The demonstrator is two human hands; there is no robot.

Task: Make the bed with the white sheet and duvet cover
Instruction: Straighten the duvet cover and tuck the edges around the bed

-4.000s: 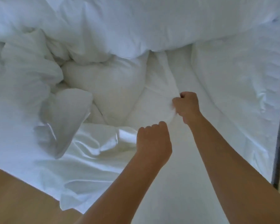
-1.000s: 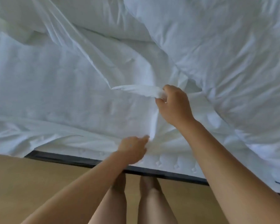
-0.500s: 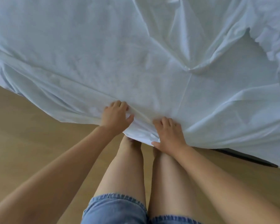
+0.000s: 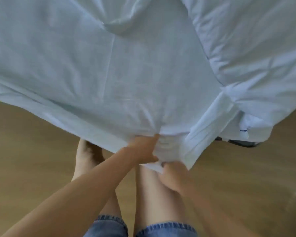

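Observation:
The white sheet (image 4: 109, 69) lies spread over the bed and hangs past its near edge over the floor. My left hand (image 4: 143, 147) grips a bunched fold of the sheet's hem at the bed's edge. Just below it, my right hand (image 4: 174, 177) grips the same gathered hem; the cloth hides its fingertips. The puffy white duvet (image 4: 256, 48) is heaped on the right side of the bed and drapes over the corner, with a small blue tag (image 4: 243, 130) showing.
Wooden floor (image 4: 32, 142) runs along the near side of the bed. My bare legs (image 4: 152, 194) and feet stand close against the bed's edge. A dark piece of the bed frame (image 4: 243, 143) shows under the duvet's corner at the right.
Both hands have come together on the sheet's hem and pulled it toward me. The duvet's corner has come into view at the right as my view shifted.

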